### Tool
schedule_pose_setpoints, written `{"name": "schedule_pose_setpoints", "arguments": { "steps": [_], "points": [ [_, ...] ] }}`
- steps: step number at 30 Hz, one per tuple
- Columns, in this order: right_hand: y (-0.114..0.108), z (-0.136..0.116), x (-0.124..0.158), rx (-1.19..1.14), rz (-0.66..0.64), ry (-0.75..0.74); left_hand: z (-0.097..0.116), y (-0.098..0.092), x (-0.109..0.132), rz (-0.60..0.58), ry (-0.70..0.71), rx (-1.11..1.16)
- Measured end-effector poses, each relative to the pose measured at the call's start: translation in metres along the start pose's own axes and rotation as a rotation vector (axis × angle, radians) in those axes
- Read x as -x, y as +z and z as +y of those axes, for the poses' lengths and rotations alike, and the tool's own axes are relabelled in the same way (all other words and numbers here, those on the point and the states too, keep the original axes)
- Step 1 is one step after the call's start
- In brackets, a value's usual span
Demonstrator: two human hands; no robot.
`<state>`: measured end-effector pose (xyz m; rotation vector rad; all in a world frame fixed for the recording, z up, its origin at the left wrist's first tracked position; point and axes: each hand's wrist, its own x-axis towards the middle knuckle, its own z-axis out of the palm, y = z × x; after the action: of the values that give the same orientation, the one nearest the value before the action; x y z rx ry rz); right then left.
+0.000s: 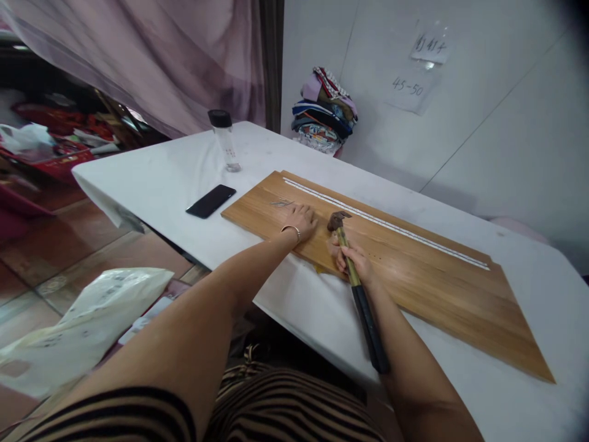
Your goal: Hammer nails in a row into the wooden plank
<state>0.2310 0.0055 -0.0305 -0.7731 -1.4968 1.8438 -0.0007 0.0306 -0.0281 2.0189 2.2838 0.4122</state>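
My right hand [354, 261] is wrapped round the upper handle of a claw hammer [365, 319]. The hammer's rusty head is just above the wooden board, and its black grip points back toward me. My left hand [302, 222], with a bracelet at the wrist, rests on the wooden board [427, 288] with its fingers lying on the surface. Just beyond it lie several loose nails [280, 202]. A white measuring strip [386, 224] runs along the board's far side. Small dark marks dot the wood to the right of the hammer.
The board lies on a white-covered table [161, 172]. A black phone [211, 201] and a clear bottle [226, 141] with a black lid are at the left. Folded cloths [324, 113] are stacked against the wall. A plastic bag [92, 319] is below left.
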Motion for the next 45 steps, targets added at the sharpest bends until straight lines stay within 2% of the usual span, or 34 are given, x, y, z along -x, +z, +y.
{"name": "schedule_pose_setpoints", "arguments": {
  "steps": [45],
  "points": [
    [0.0014, -0.0013, 0.0023, 0.026, 0.028, -0.002, -0.0006, 0.0010, -0.0011, 0.007, 0.029, 0.009]
  ]
}}
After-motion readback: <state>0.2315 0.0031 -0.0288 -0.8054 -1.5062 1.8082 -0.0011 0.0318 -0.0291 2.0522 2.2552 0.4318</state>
